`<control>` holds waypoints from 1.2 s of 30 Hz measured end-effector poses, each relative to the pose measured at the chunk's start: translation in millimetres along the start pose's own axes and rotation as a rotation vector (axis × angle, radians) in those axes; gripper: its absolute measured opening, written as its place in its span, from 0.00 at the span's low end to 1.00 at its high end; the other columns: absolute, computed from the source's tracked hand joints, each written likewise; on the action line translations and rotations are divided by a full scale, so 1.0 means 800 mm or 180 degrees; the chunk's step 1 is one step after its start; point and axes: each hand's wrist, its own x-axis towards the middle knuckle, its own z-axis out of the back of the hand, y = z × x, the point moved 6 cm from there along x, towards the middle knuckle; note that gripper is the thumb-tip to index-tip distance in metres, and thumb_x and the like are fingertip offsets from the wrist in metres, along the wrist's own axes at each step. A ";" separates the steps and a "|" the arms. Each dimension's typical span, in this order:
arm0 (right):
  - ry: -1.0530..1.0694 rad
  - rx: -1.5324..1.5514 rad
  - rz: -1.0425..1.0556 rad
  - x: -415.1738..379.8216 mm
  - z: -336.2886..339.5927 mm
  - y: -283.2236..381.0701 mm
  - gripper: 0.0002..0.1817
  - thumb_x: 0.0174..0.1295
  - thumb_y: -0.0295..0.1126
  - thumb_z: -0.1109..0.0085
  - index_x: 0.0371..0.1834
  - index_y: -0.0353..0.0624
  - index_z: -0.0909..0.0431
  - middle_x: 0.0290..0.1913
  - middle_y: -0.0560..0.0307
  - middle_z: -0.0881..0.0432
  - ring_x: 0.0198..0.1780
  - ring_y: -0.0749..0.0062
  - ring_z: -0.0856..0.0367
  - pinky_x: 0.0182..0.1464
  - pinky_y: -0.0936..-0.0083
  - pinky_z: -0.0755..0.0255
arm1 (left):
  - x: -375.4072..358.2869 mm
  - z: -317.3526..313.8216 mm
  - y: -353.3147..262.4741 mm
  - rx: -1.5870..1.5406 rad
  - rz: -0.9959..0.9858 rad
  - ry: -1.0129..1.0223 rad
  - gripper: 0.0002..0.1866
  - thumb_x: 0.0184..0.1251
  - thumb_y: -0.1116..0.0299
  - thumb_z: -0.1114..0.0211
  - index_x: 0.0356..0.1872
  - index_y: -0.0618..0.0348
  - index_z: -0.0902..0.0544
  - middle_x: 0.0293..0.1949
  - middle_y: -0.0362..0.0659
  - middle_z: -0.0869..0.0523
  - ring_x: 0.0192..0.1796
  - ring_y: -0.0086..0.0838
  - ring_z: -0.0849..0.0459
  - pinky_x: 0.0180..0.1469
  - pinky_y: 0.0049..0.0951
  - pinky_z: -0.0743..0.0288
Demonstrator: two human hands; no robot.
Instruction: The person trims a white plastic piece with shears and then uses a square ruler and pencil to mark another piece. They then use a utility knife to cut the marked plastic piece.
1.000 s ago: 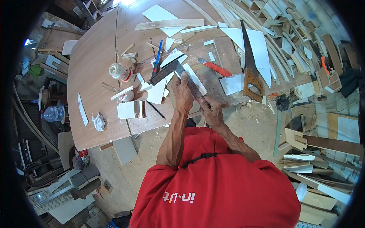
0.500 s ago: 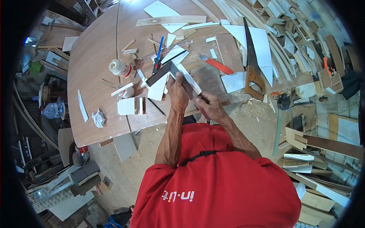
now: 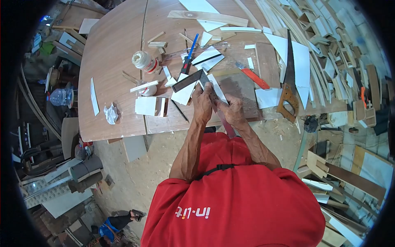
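My left hand (image 3: 202,103) is closed around a metal try square (image 3: 187,80), its thumb near the corner. One dark arm of the square points left over the table, and the other runs down toward my red shirt. A white-faced wood strip (image 3: 217,87) lies against the square between my hands. My right hand (image 3: 231,110) pinches the strip's near end, its fingertips partly hidden. Just beyond the square are a blue-and-black tool (image 3: 189,57) and several white offcuts (image 3: 184,93). A black pencil (image 3: 180,111) rests left of my left wrist.
On the table (image 3: 111,49) stand an open glue jar (image 3: 144,61) and a white block (image 3: 151,106). A red utility knife (image 3: 253,77) and a handsaw (image 3: 289,82) lie to the right. Wood scraps (image 3: 329,49) pile up at far right. A person in blue (image 3: 109,228) is at lower left.
The view has shifted, so the table items appear farther right. My hands still hold the square and strip, now slightly turned, with the right hand closer to the left.
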 end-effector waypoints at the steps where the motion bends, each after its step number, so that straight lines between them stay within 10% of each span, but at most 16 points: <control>1: 0.0024 -0.0001 -0.0009 0.002 -0.001 -0.001 0.05 0.62 0.25 0.39 0.37 0.35 0.17 0.27 0.63 0.19 0.29 0.85 0.26 0.30 0.82 0.32 | 0.002 0.005 0.003 -0.0020 -0.0029 0.0080 0.12 0.76 0.63 0.48 0.48 0.61 0.23 0.36 0.42 0.16 0.31 0.21 0.20 0.32 0.23 0.24; 16: 0.0592 -0.0645 0.0101 0.022 -0.040 0.010 0.14 0.63 0.37 0.40 0.35 0.34 0.18 0.24 0.59 0.21 0.26 0.80 0.27 0.27 0.75 0.32 | -0.010 0.079 -0.013 -0.0278 0.0019 0.0036 0.09 0.69 0.72 0.39 0.45 0.64 0.17 0.37 0.40 0.15 0.37 0.22 0.17 0.44 0.27 0.21; 18: 0.0750 0.0952 -0.1067 0.024 -0.044 -0.004 0.17 0.69 0.40 0.47 0.35 0.35 0.18 0.25 0.61 0.21 0.25 0.81 0.26 0.26 0.79 0.33 | -0.014 0.090 -0.026 -0.0043 -0.0142 -0.0151 0.09 0.69 0.72 0.40 0.45 0.64 0.17 0.36 0.41 0.14 0.32 0.24 0.18 0.33 0.25 0.23; 21: 0.0281 0.0716 -0.1309 0.036 -0.042 -0.046 0.22 0.73 0.43 0.53 0.35 0.35 0.18 0.26 0.63 0.20 0.25 0.83 0.25 0.26 0.83 0.33 | -0.029 0.113 -0.045 -0.0059 -0.0179 -0.0381 0.09 0.69 0.72 0.40 0.44 0.65 0.17 0.34 0.41 0.14 0.32 0.24 0.16 0.40 0.26 0.19; 26: 0.0781 -0.2227 -0.0026 0.033 -0.090 -0.029 0.14 0.61 0.41 0.43 0.40 0.42 0.19 0.34 0.42 0.16 0.39 0.52 0.15 0.38 0.64 0.23 | -0.059 0.177 -0.055 0.0003 -0.0382 -0.0839 0.09 0.68 0.71 0.39 0.41 0.67 0.16 0.33 0.43 0.14 0.32 0.25 0.16 0.39 0.28 0.18; 30: 0.1102 -0.2943 0.1616 0.022 -0.146 -0.031 0.09 0.57 0.38 0.39 0.37 0.47 0.23 0.24 0.54 0.22 0.30 0.55 0.18 0.30 0.64 0.27 | -0.077 0.207 -0.058 0.0038 -0.0477 -0.1066 0.09 0.67 0.70 0.39 0.41 0.67 0.16 0.33 0.43 0.14 0.32 0.25 0.16 0.39 0.28 0.18; 36: 0.1168 -0.3500 0.1119 0.024 -0.194 -0.078 0.14 0.47 0.43 0.35 0.34 0.49 0.22 0.29 0.51 0.20 0.34 0.57 0.18 0.33 0.62 0.26 | -0.101 0.228 -0.067 0.0002 -0.0547 -0.1200 0.09 0.67 0.70 0.39 0.40 0.67 0.16 0.33 0.44 0.14 0.32 0.25 0.16 0.39 0.28 0.18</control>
